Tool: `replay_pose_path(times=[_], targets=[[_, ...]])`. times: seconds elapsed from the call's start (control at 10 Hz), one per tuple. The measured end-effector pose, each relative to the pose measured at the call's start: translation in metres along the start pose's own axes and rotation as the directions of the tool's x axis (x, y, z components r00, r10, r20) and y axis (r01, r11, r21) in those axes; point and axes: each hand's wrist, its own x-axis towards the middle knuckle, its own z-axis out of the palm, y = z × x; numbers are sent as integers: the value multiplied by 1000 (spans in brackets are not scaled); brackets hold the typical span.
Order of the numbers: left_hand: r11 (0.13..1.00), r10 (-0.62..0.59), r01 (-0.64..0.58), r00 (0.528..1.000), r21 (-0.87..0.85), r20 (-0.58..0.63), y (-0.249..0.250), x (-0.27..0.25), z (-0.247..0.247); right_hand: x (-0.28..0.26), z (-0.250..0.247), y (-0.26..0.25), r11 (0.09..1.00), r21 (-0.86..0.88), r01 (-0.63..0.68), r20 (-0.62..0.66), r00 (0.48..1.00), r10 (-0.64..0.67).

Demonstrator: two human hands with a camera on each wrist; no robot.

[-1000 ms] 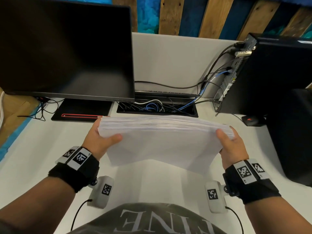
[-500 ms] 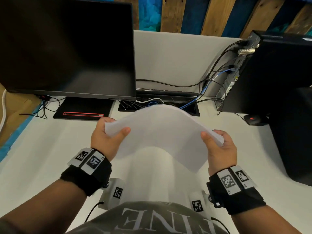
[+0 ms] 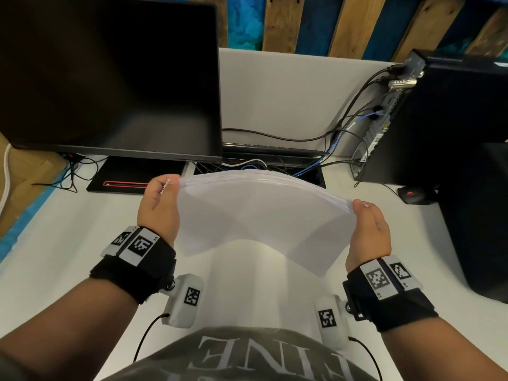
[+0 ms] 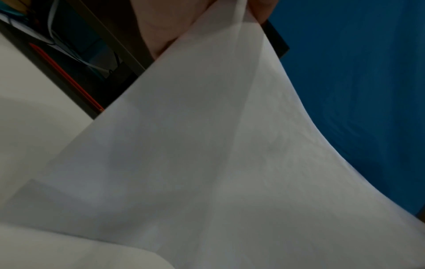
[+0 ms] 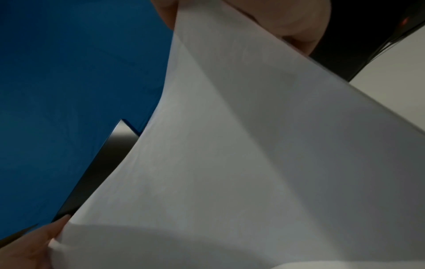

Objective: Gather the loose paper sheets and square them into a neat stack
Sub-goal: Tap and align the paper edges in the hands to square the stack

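A sheaf of white paper sheets (image 3: 261,213) hangs upright above the white desk (image 3: 68,243), its top edge bowed upward and slightly fanned. My left hand (image 3: 159,204) grips the sheaf's upper left corner, and my right hand (image 3: 368,226) pinches its upper right corner. Seen from the left wrist, the paper (image 4: 207,154) fills most of the picture, with fingers (image 4: 260,11) clamped on its top edge. In the right wrist view the paper (image 5: 253,145) droops from the fingers (image 5: 299,23) holding it. The bottom edge stands a little above the desk.
A black monitor (image 3: 110,78) stands at the back left on a black base (image 3: 137,174) with a red stripe. A black computer tower (image 3: 453,119) with cables (image 3: 343,127) is at the right. A cable tray (image 3: 275,171) lies behind the paper. A small black device (image 3: 412,193) sits near the tower.
The sheaf went from held flat-edged and wide to bowed upward as both hands moved closer together. Both thumbs have shifted off the near face onto the top corners.
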Motion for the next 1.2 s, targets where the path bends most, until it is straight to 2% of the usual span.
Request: replay_pose_path(times=[0.2,0.4,0.5,0.6,0.7,0.8,0.9,1.0,1.1,1.2], targets=[[994,-70,73,997,-86,32,4,3,0,7,-1,0,999,-20,-29,2,1000,29],[995,-81,83,996,-49,45,0,4,-2,8,-3,-1,998,-55,-20,27,999,22],[990,-107,112,992,-82,63,0,10,-6,12,-5,4,999,-46,-6,13,1000,6],[988,-149,153,984,-37,95,0,19,-10,12,-2,2,1000,-16,25,22,999,-25],[992,-123,125,989,-10,84,1,25,-7,19,-2,2,998,-23,-62,24,998,63],[999,-37,36,997,7,66,3,28,-1,25,-1,2,992,24,-122,-16,992,122],[1000,-6,5,998,27,57,3,32,3,37,0,8,995,20,-93,-30,995,93],[1000,-22,21,997,13,75,0,38,4,36,-3,8,996,-6,-84,81,993,84],[989,-127,137,981,-63,149,5,38,3,31,-6,11,1000,-27,6,193,981,-1],[998,-34,45,974,-47,224,4,31,2,31,-9,17,999,8,42,246,968,-42]])
